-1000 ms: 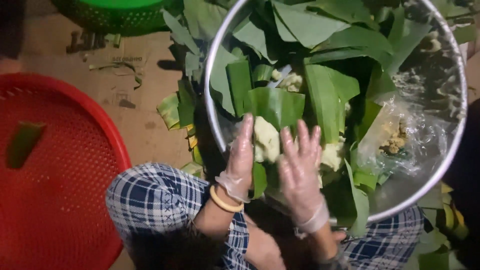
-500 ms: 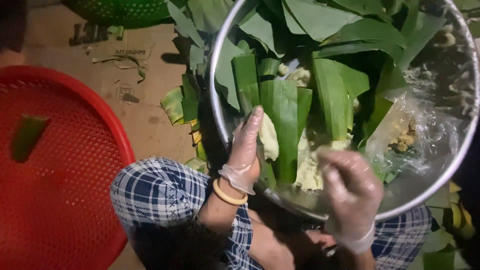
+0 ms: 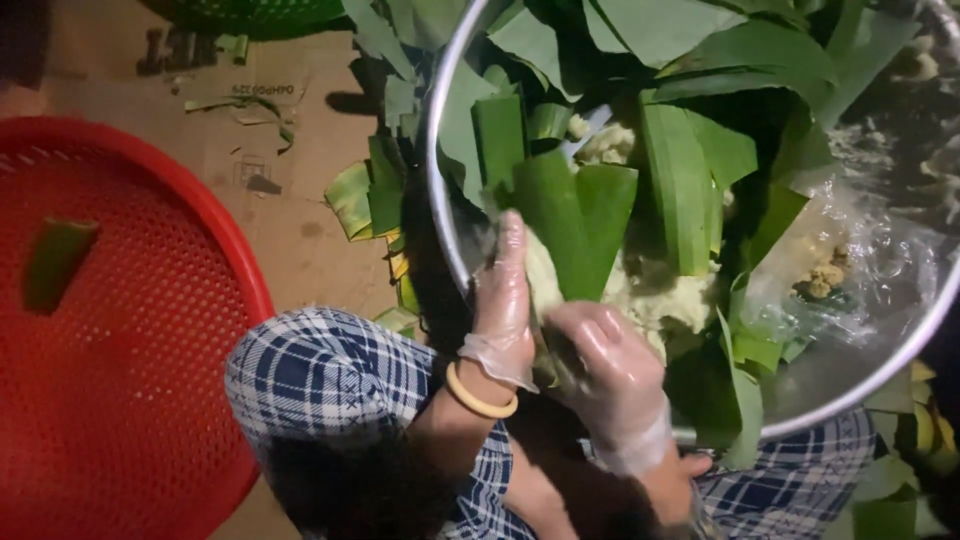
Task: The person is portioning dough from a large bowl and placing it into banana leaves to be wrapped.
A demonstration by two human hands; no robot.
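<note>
Head view: both hands in thin clear plastic gloves, working inside a large round metal basin (image 3: 445, 215) full of long green leaves.

Left hand (image 3: 505, 300): fingers straight and together, flat against the left side of a folded green leaf strip (image 3: 575, 215) that stands upright near the basin's near rim. Not closed around it, just pressing. Yellow band (image 3: 478, 395) on that wrist.

Right hand (image 3: 610, 365): curled, knuckles up, just right of the left hand, at the base of the same leaf. Fingertips hidden; cannot tell what it grips, if anything.

Pale sticky rice (image 3: 655, 295) lies behind and right of the leaf, touching it. Crumpled clear plastic bag (image 3: 850, 270) with yellowish crumbs at the basin's right side.

Outside the basin: red perforated plastic basket (image 3: 150, 330) at left with one green leaf piece (image 3: 58, 262) in it, leaf offcuts (image 3: 365, 195) on brown cardboard (image 3: 290, 120). Blue-white checked fabric (image 3: 320, 375) under the forearms.
</note>
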